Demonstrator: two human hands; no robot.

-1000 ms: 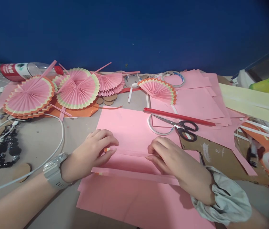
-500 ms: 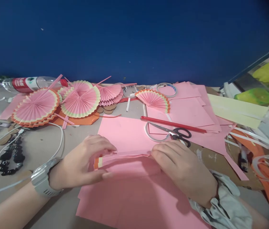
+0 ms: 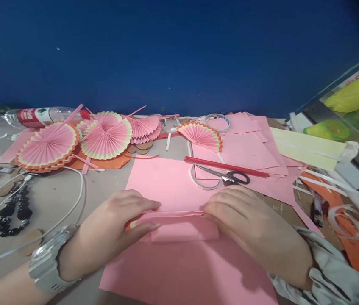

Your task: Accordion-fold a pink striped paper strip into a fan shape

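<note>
In the head view, a strip of pleated pink paper [image 3: 184,230] lies across the middle, over larger pink sheets [image 3: 179,267]. Its left end shows a bit of orange and pale yellow edging. My left hand [image 3: 115,226] is closed round that end, thumb on the near side and fingers on the far side of the raised fold. The right end is pinched by my right hand [image 3: 246,224], whose fingertips are partly hidden underneath. Scissors [image 3: 226,175] with black handles lie just beyond my right hand, near a red stick-like piece [image 3: 226,166].
Finished-looking paper fans [image 3: 106,140] lie at the back left by a plastic bottle [image 3: 42,116]. A half-fan [image 3: 201,134] and tape roll [image 3: 217,123] lie farther back. Black beads [image 3: 15,209] and a white cable [image 3: 79,190] are at left. Yellow paper [image 3: 306,146] and orange scraps are at right.
The fold between my hands has come slightly nearer and flatter, and more of the pink strip's front panel shows. Both hands moved a little toward me; the view shifted slightly.
</note>
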